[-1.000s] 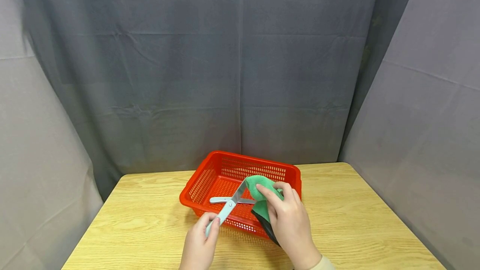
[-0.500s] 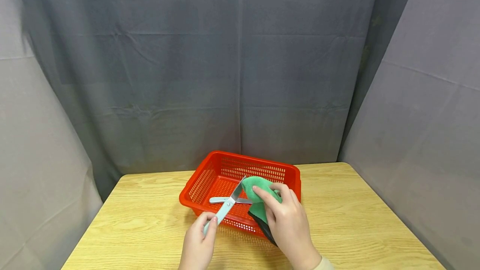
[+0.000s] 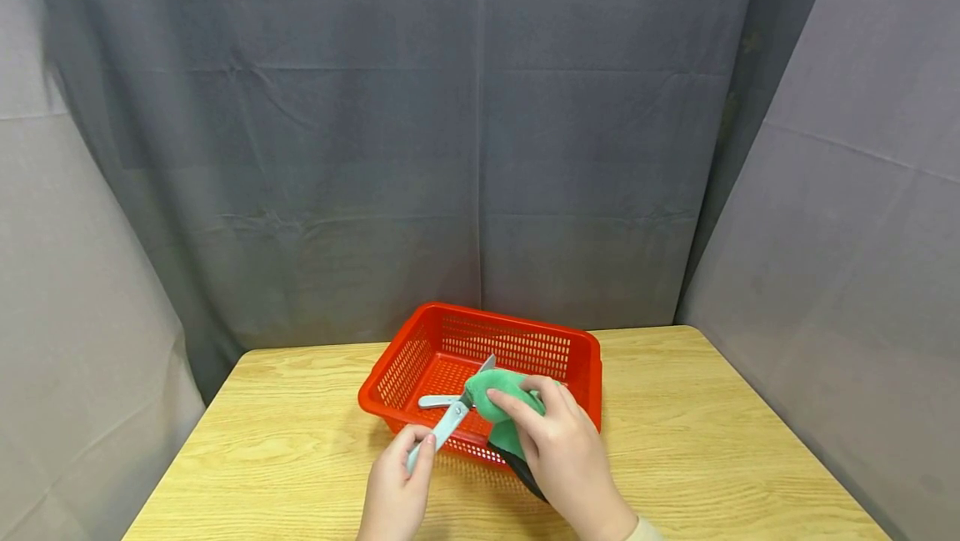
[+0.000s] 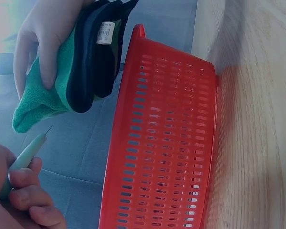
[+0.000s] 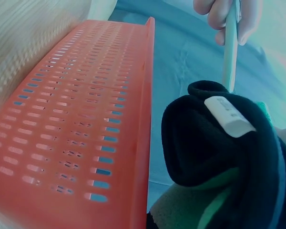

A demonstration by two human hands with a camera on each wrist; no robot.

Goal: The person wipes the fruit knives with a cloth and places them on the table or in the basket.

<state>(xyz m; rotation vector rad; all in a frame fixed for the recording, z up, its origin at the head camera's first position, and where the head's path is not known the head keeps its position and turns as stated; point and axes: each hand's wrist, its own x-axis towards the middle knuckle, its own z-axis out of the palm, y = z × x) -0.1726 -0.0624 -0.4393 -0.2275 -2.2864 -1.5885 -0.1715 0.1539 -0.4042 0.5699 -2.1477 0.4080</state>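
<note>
My left hand [image 3: 397, 478] pinches the pale blue handle of a knife [image 3: 448, 428], its blade pointing up and away over the basket. A green cloth with a black side [image 3: 497, 398] is folded around the blade near the handle, and the blade's tip sticks out past it. My right hand [image 3: 566, 453] grips the cloth, index finger pressing along the top. In the right wrist view the cloth's dark side [image 5: 229, 162] bears a white label. Beneath lies a second knife [image 3: 437, 401], its blade mostly hidden by the cloth.
A red perforated plastic basket [image 3: 517, 319] stands on the wood-grain table [image 3: 262, 441], just beyond my hands. Its near wall [image 4: 167, 133] fills much of the left wrist view. Grey curtains [image 3: 375, 149] hang behind the table and at both sides.
My right hand has slid the cloth down along the blade toward the handle, uncovering the tip. The left hand has stayed almost still with the knife.
</note>
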